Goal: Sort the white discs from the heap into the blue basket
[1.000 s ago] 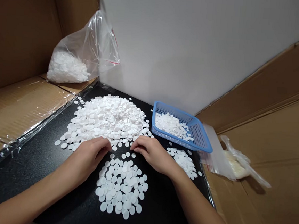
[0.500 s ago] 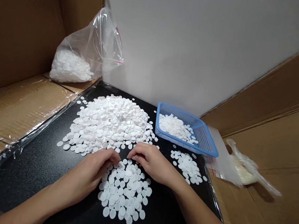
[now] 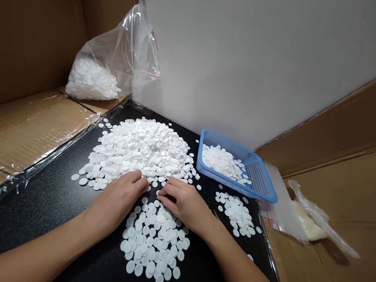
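My left hand (image 3: 122, 199) is closed, its fingers curled down at the near edge of the large pile of white round discs (image 3: 144, 146). What its fingertips hold, if anything, is hidden. Facing it, my right hand (image 3: 185, 204) has thumb and forefinger pinched at a small white disc (image 3: 158, 193). Below and between both hands, a smaller spread of white discs (image 3: 152, 243) lies mostly one layer deep on the black tabletop (image 3: 83, 246).
A blue mesh basket (image 3: 236, 187) with white discs stands at the right, beside a small group of discs (image 3: 236, 213). Clear plastic bags lie beyond the right edge. A bag of white pieces (image 3: 93, 80) sits at the back left. Cardboard (image 3: 27, 127) borders the table.
My left hand has moved forward, from the near spread toward the big pile. My right hand has shifted slightly left, its fingertips now at a disc. The view has tilted slightly.
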`<move>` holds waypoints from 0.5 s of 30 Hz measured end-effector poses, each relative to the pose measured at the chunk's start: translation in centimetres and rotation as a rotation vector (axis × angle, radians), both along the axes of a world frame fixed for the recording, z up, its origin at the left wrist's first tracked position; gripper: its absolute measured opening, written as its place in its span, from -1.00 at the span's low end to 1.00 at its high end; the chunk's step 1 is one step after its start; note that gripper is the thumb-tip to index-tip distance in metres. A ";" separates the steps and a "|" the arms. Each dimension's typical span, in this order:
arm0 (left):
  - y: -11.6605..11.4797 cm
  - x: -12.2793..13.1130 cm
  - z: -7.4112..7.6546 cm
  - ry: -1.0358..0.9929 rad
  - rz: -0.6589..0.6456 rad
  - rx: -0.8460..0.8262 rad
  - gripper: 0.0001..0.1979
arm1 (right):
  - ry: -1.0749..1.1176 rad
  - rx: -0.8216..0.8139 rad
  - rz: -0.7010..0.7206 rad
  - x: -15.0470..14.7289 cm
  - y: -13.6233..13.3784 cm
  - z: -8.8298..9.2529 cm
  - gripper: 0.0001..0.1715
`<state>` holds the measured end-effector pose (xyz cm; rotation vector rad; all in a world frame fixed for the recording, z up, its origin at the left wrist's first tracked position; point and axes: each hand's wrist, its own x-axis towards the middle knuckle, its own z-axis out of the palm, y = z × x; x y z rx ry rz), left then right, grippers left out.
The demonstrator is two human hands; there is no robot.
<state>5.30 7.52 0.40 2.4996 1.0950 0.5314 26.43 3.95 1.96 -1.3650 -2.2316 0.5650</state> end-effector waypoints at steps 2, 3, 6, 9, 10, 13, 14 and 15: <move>0.0 -0.2 0.0 -0.026 -0.005 -0.001 -0.75 | 0.024 -0.018 0.007 0.1 0.0 0.1 -0.92; 0.0 -0.2 0.1 -0.044 -0.001 -0.010 -0.75 | 0.035 -0.012 -0.011 0.0 0.1 0.1 -0.93; 0.0 -0.4 0.4 -0.096 0.023 -0.074 -0.77 | 0.048 0.036 -0.047 -0.5 0.2 -0.1 -0.95; -0.2 -0.5 0.9 -0.107 0.015 -0.147 -0.80 | 0.001 0.062 -0.014 -1.5 0.2 -0.5 -0.91; -0.3 -0.5 1.0 -0.105 0.015 -0.162 -0.81 | -0.018 0.069 -0.008 -1.8 0.2 -0.6 -0.92; -0.5 -0.5 1.4 -0.112 0.030 -0.210 -0.80 | -0.022 0.093 -0.012 -2.2 0.2 -0.7 -0.92; -0.5 -0.5 1.5 -0.118 0.039 -0.225 -0.79 | -0.007 0.105 -0.014 -2.1 0.2 -0.7 -0.90; -0.5 -0.5 1.6 -0.119 0.049 -0.238 -0.78 | 0.014 0.116 -0.016 -1.9 0.2 -0.6 -0.88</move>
